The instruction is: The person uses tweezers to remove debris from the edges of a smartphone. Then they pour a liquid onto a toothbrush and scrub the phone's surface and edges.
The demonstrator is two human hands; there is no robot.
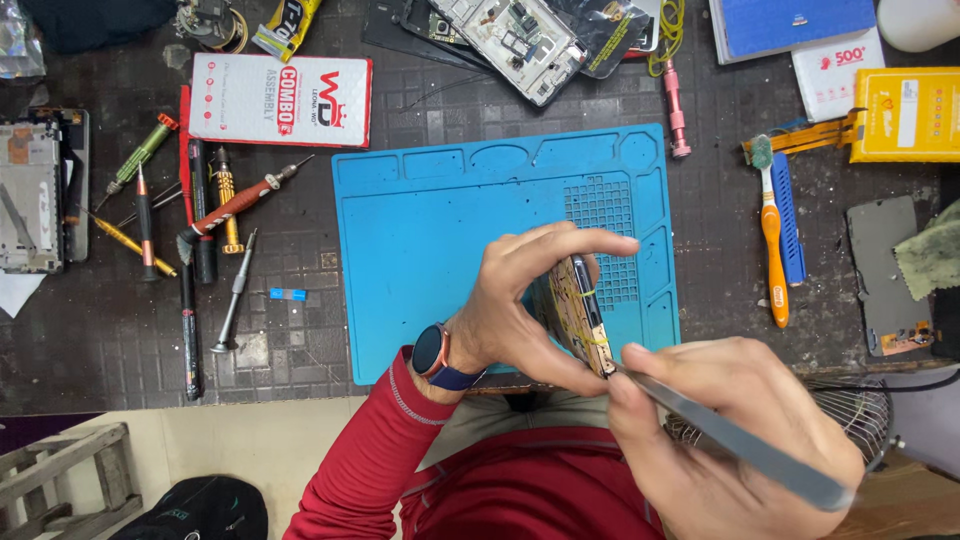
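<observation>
Phone: an opened phone (578, 315) is held on edge above the near edge of the blue mat, clasped between the thumb and fingers of the left hand.
Left hand: the left hand (520, 305) is curled around the phone, with the forefinger arched over its top; a watch (432, 352) is worn at the wrist.
Right hand: the right hand (720, 430) is clenched around grey metal tweezers (720, 430), whose tip is set against the phone's lower corner, just beside the left thumb.
Mat: the blue mat (440, 230) is spread on the desk (290, 330) beneath and beyond the fingers.
Left of the fingers: screwdrivers (215, 215) are scattered well apart from them.
Right of the fingers: an orange toothbrush (772, 245) is laid beside a blue tool.
</observation>
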